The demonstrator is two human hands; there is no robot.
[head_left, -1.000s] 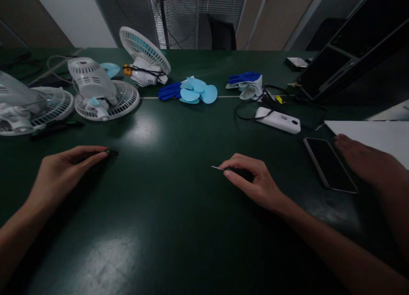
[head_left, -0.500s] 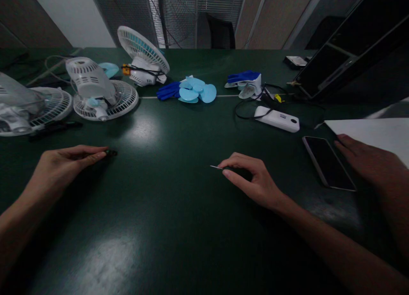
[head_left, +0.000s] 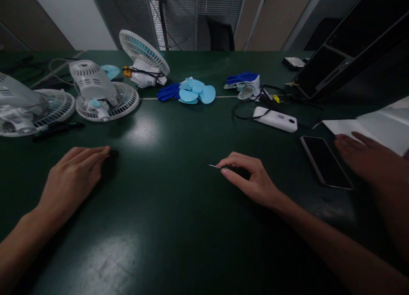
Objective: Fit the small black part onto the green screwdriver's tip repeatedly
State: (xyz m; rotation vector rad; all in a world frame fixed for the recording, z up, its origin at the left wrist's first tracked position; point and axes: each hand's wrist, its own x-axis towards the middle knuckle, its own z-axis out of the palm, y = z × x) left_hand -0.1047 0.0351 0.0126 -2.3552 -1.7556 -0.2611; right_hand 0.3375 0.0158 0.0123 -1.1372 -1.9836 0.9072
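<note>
My left hand (head_left: 75,173) rests on the dark green table at the left, its fingertips pinched on a small dark piece (head_left: 113,152) whose kind I cannot make out. Most of that piece is hidden behind the fingers. Right of centre, my right hand (head_left: 251,173) is closed around a small screwdriver (head_left: 215,166). Its thin metal shaft points left, and the dark handle is mostly covered by the palm and fingers. The two hands are well apart, with bare tabletop between them.
White fans (head_left: 96,86) lie at the left, near a light-blue fan blade (head_left: 197,91) and blue-and-white gloves (head_left: 244,82). At right are a white power bank (head_left: 275,119), a phone (head_left: 326,162), white paper (head_left: 341,126) and another person's hand (head_left: 367,158).
My left hand has turned over, so its back now faces up, still pinching the dark piece. My right hand is nearly unmoved. The other person's hand and the paper have shifted.
</note>
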